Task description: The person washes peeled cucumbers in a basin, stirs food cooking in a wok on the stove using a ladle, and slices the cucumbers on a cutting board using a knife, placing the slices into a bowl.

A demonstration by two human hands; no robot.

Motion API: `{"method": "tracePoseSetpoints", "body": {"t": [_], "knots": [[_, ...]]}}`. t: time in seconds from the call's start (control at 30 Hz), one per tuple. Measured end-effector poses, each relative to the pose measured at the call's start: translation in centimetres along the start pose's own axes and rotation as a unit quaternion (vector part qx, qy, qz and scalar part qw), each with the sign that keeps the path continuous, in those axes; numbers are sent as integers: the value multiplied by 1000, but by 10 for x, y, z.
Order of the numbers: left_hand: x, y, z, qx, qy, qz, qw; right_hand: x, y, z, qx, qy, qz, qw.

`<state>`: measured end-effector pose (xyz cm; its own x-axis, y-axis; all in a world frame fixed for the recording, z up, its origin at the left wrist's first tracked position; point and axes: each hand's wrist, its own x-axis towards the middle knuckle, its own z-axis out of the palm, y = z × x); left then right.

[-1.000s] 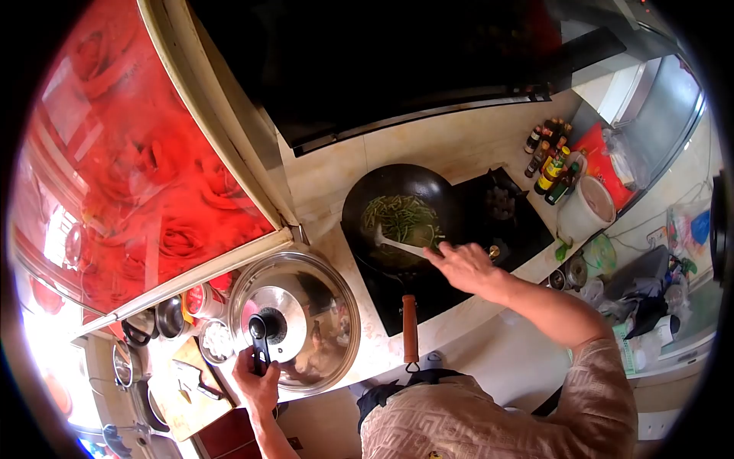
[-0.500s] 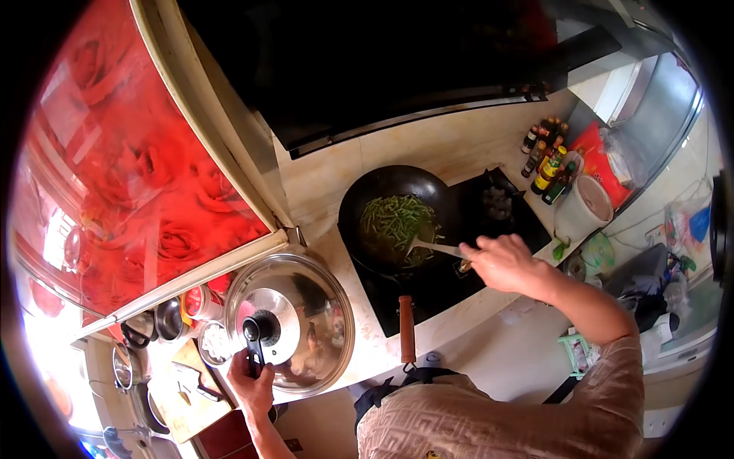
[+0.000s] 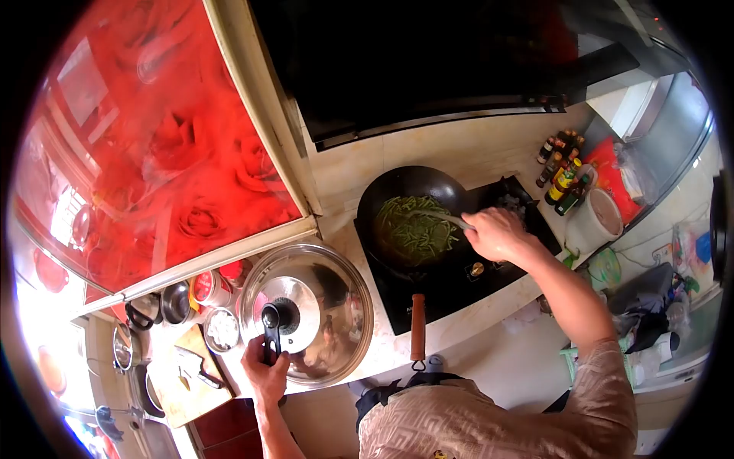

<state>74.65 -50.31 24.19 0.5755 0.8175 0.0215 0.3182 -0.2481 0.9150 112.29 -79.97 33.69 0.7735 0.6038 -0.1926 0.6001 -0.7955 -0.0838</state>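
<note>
My left hand [image 3: 265, 370] is closed on the black handle of a large steel lid [image 3: 345, 321], which is held over the counter to the left of the stove. Closed around the end of a spatula [image 3: 451, 219] is my right hand [image 3: 497, 234]. The spatula reaches into a black wok [image 3: 376, 191], its head among the green beans [image 3: 420, 233]. On the stove [image 3: 397, 306] stands the wok, its wooden handle [image 3: 418, 327] pointing toward my body.
Sauce bottles [image 3: 562, 180] and a white bucket [image 3: 595, 216] stand right of the stove. A cutting board [image 3: 174, 394] with a knife [image 3: 208, 376], a bowl of white pieces [image 3: 222, 330] and pans are at left. Above hangs a black range hood [image 3: 428, 61].
My right hand has moved the spatula up and deeper over the wok, after pulling it right. The view has shifted, and my left hand still holds the lid.
</note>
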Motion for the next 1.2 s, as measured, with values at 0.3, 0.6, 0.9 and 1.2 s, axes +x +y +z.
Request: {"method": "tracePoseSetpoints", "body": {"t": [0.3, 0.6, 0.9, 1.2], "knots": [[-11, 8, 0, 1, -4, -12, 1000, 60, 20, 124, -9, 118, -51, 992], [-4, 15, 11, 24, -6, 21, 999, 13, 58, 143, 93, 179, 55, 978], [32, 85, 80, 98, -82, 114, 985, -19, 76, 186, 230, 249, 58, 939], [83, 125, 176, 60, -156, 170, 971, -40, 81, 196, 342, 258, 80, 900]]}}
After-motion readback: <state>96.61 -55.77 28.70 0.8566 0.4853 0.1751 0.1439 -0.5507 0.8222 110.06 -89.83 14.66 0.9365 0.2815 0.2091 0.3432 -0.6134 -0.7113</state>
